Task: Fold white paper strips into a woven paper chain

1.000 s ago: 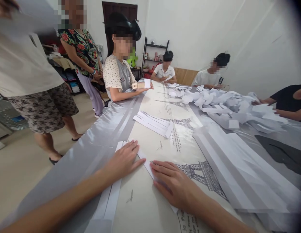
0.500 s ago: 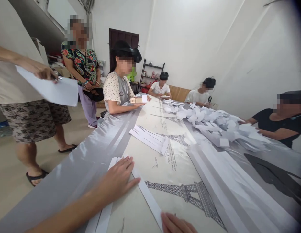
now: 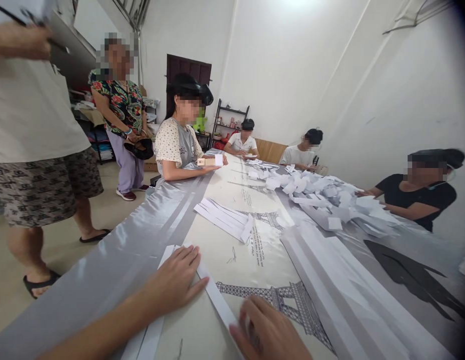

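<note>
My left hand [image 3: 180, 280] lies flat over the upper end of a long white paper strip [image 3: 217, 300], its fingers stretched forward and the thumb out to the right. Beside the strip's lower end is my right hand [image 3: 273, 327], slightly blurred, with curled fingers raised and a gap between them and the thumb. The thumb is at the strip's edge; whether it presses on it I cannot tell. More white paper strips [image 3: 152, 335] lie beneath and left of my left forearm. Farther up the table is a small fanned stack of strips [image 3: 223, 220].
The table [image 3: 105, 280] bears a cloth printed with Eiffel Towers [image 3: 273, 295]. At right are long white sheets [image 3: 352, 290], a heap of paper pieces [image 3: 318, 190] and a dark flat shape [image 3: 412, 272]. Several people sit around the table; two stand at left.
My right hand has come up and forward along the strip, its fingers now lifted and curled. My left hand stays on the strip. The standing person's hand with paper has risen at left.
</note>
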`<action>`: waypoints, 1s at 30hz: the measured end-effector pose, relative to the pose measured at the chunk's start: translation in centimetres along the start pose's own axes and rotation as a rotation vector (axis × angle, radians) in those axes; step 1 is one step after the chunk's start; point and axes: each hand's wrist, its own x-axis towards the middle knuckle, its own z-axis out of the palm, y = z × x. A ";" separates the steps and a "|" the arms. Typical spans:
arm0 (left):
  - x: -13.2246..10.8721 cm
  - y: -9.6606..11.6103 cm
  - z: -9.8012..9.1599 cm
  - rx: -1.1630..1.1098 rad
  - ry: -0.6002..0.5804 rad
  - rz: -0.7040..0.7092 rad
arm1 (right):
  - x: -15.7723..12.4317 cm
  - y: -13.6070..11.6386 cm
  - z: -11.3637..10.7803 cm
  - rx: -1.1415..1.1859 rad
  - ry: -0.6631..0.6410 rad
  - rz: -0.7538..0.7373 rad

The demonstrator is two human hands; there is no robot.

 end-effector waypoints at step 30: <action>0.9 -2.1 -1.7 -0.224 0.102 0.161 | 3.7 1.0 -2.2 0.071 0.042 0.016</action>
